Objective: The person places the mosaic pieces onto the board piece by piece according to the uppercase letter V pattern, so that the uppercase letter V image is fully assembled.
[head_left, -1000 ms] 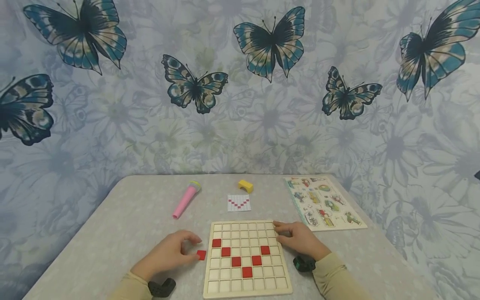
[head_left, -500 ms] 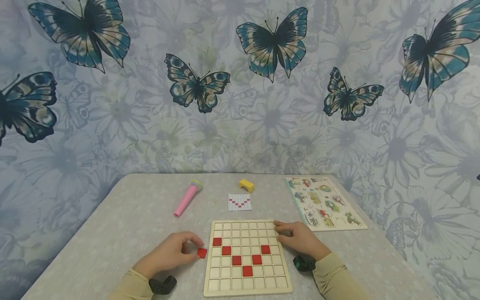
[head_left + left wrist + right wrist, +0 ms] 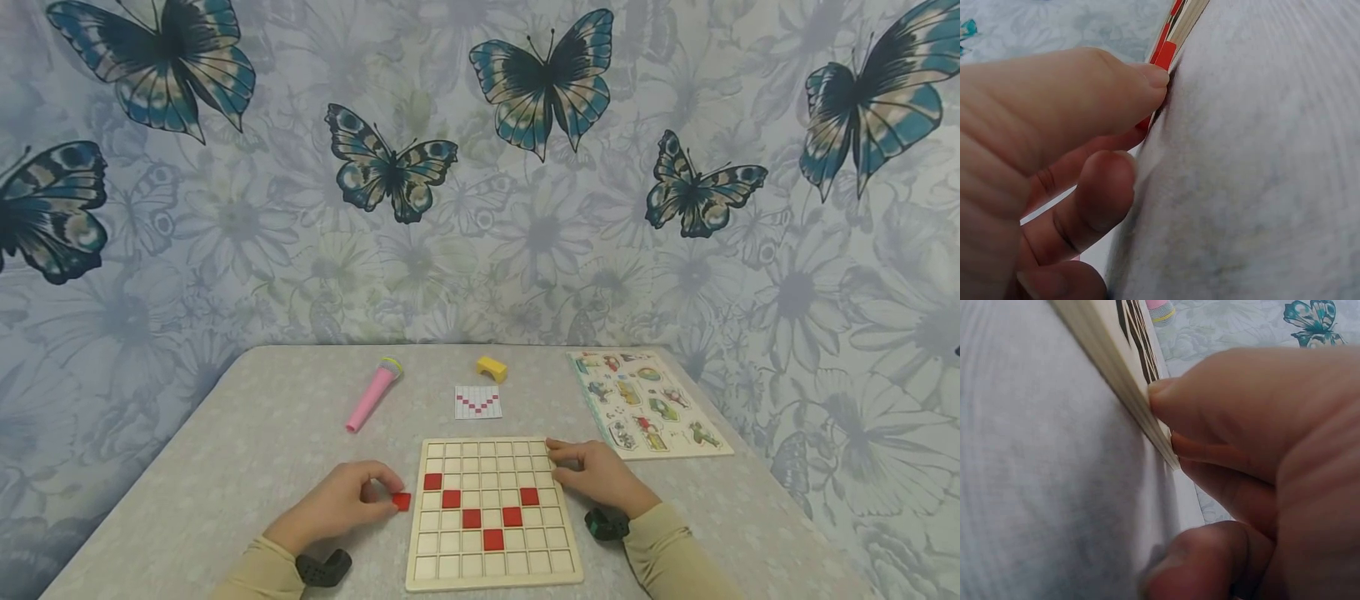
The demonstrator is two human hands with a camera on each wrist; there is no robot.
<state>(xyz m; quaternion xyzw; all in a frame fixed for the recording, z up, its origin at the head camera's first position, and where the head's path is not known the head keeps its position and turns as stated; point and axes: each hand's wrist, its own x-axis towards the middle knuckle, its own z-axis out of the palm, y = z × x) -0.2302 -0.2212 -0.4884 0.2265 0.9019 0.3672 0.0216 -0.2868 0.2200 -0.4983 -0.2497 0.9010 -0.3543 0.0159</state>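
Note:
My left hand [image 3: 337, 504] pinches a red square tile [image 3: 401, 502] between thumb and finger, just left of the board. In the left wrist view the red tile [image 3: 1165, 55] sticks out past the thumb, close to the tabletop. A pale wooden grid board [image 3: 450, 567] lies flat in front of me, with several red tiles [image 3: 472, 518] in its cells forming a lopsided V. My right hand [image 3: 600, 477] rests against the board's right edge near the far corner. The right wrist view shows its thumb and fingertips touching the board's edge [image 3: 1129, 394].
Behind the board lies a pattern card [image 3: 477, 402] with a printed V of squares. A yellow arch block [image 3: 492, 368] is beyond it, and a pink toy microphone [image 3: 372, 398] lies to the left. A picture puzzle board [image 3: 648, 408] occupies the back right. Butterfly wallpaper stands behind the table.
The left thumb and finger have closed onto the red tile, which was under looser fingers and is now slightly raised. The right hand and the board stay in place.

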